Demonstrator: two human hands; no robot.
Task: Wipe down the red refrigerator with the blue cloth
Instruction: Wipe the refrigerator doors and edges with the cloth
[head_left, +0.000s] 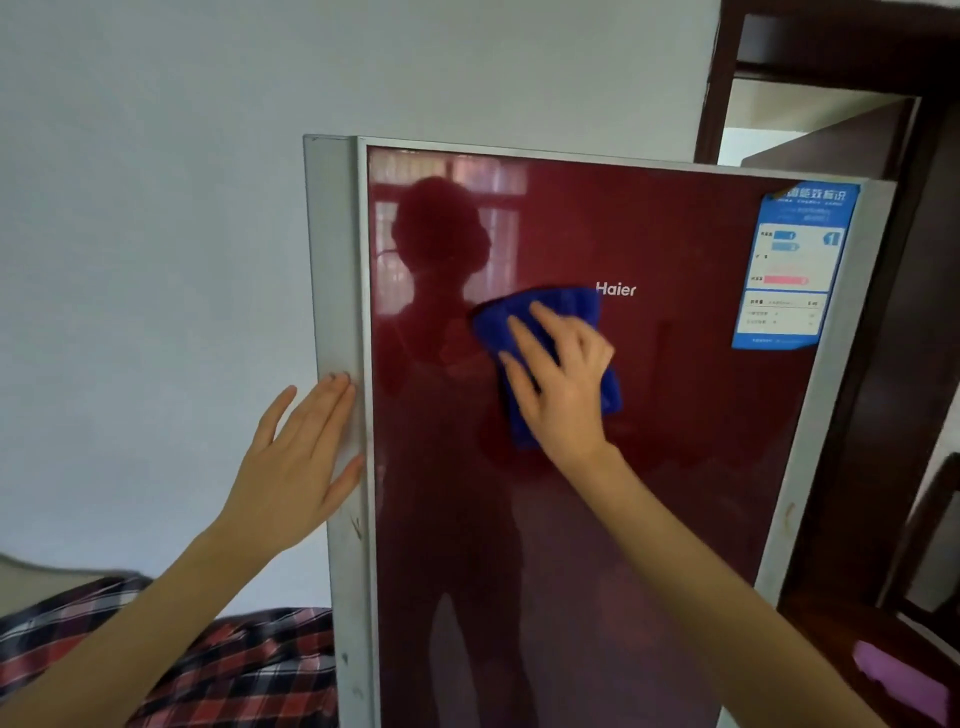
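The red refrigerator (649, 441) fills the middle of the view, its glossy door framed in grey metal and marked "Haier". My right hand (558, 379) presses the blue cloth (545, 317) flat against the door, just below and left of the logo, fingers spread and straight. The cloth sticks out above and to the right of the hand. My left hand (301, 457) rests flat on the fridge's grey left side panel, fingers straight, thumb at the door's edge.
A blue energy label (792, 265) is stuck at the door's upper right. A dark wooden door frame (883, 364) stands right of the fridge. Plaid red fabric (234, 670) lies at lower left below a white wall. A purple object (898, 680) sits at lower right.
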